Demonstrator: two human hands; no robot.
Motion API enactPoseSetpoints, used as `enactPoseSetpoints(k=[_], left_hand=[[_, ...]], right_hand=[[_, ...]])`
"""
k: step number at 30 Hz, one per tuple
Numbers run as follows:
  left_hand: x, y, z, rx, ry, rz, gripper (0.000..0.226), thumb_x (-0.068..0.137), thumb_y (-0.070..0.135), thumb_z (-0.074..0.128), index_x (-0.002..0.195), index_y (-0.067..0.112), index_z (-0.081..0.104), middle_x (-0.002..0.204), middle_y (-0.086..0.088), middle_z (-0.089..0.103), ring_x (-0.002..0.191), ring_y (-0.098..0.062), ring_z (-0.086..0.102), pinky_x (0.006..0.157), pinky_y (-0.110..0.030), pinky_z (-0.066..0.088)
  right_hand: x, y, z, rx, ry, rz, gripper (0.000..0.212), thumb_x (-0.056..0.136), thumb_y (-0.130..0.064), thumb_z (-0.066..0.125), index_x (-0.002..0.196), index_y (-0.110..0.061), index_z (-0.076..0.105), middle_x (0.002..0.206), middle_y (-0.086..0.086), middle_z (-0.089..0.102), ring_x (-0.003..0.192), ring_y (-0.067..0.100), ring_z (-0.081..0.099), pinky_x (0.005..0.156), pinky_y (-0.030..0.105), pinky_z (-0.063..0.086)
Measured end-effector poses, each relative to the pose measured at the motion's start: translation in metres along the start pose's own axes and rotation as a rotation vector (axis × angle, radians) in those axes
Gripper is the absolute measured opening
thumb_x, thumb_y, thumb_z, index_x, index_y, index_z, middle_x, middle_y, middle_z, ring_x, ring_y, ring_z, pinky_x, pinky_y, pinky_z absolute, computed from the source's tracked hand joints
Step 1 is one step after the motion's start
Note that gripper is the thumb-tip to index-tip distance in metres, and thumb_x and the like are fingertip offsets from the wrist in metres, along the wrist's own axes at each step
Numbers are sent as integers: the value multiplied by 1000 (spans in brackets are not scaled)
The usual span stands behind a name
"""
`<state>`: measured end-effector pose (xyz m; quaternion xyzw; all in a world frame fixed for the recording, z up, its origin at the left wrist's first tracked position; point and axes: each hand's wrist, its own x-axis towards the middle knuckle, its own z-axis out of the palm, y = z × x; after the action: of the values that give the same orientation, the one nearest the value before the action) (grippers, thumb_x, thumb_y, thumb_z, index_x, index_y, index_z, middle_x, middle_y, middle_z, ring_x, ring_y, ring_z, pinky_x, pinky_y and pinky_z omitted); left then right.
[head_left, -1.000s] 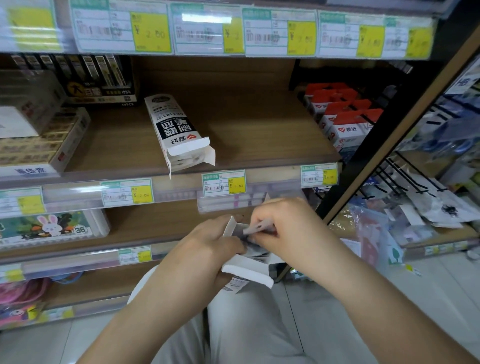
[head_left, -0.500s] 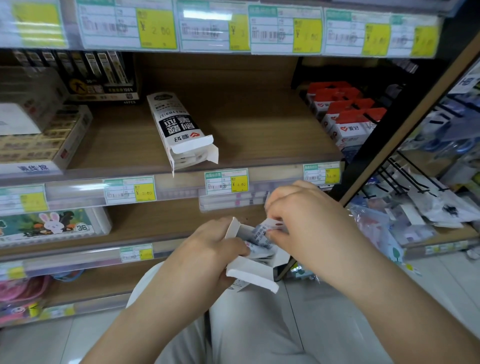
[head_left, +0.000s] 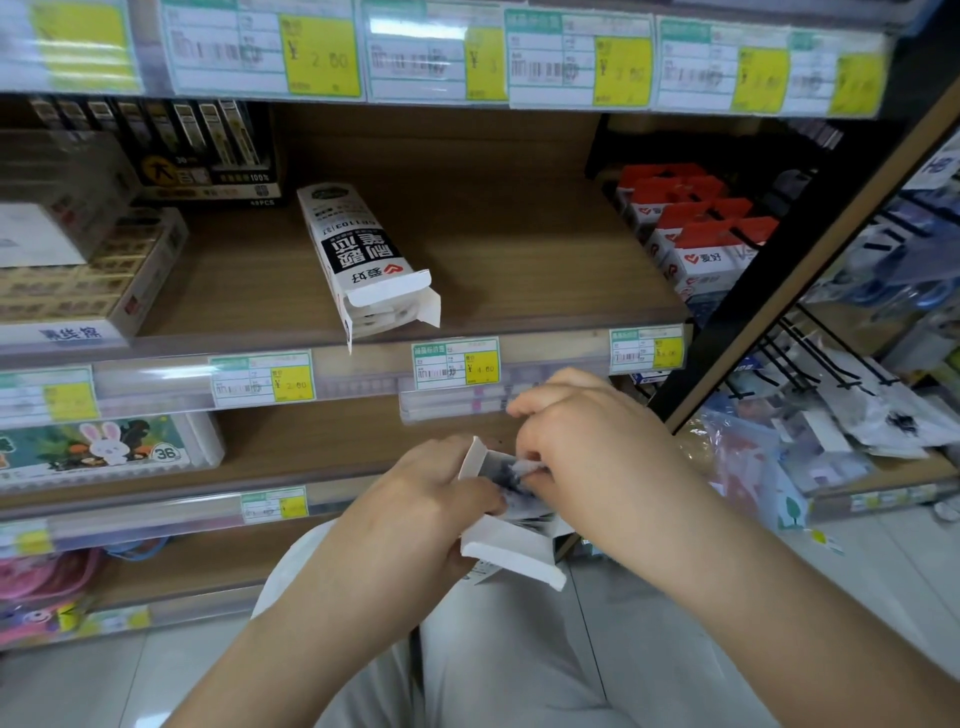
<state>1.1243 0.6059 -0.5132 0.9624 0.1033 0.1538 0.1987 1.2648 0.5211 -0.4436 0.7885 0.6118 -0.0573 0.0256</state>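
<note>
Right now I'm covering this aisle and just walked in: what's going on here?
A person's left hand holds a white box, flap open, while the right hand pinches the packets at its mouth; whether they go in or out is unclear. Another open box lies on the shelf above.

This is a stationery shop. Wooden shelves (head_left: 519, 249) carry boxed pens and refills, each front edge lined with yellow price labels (head_left: 457, 364) bearing barcodes. At the right, packets hang from black wire hooks (head_left: 810, 353) above a tiled floor (head_left: 883, 561).
</note>
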Motion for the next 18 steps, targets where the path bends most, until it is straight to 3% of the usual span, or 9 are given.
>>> enactPoseSetpoints(k=[4,6,10,16,18], left_hand=[[1,2,-1,-11,-1,-8,28,58,13,82,82,17,69,90,-3,61,81,-22,61,65,-19,41],[0,4,-2,3,18,4,12,69,23,70,80,19,69,86,-1,59,77,-20,59,60,-19,41],[-1,10,1,27,29,11,28,73,31,45,77,16,68,83,-3,58,76,-22,59,49,-27,48],[2,12,8,-17,48,29,11,76,16,60,82,15,69,84,-5,57,78,-25,56,53,-34,49],[2,10,8,-45,16,17,16,80,24,56,84,14,68,90,-5,59,84,-27,57,58,-36,51]], right_hand=[[1,-6,5,-15,-9,5,28,86,-15,56,113,-17,63,132,0,51,126,22,36,89,25,39],[1,-9,8,-8,-45,27,35,86,-13,52,120,-13,58,135,4,47,128,23,35,86,25,35],[0,-10,8,-10,-77,32,41,88,-12,49,129,-10,51,138,6,46,132,23,33,94,28,36],[8,-9,17,29,-125,56,54,92,-15,44,144,-10,30,151,5,28,135,25,31,96,31,33],[5,-4,16,23,-186,2,46,91,-13,47,136,-4,44,157,4,15,138,25,24,98,33,33]])
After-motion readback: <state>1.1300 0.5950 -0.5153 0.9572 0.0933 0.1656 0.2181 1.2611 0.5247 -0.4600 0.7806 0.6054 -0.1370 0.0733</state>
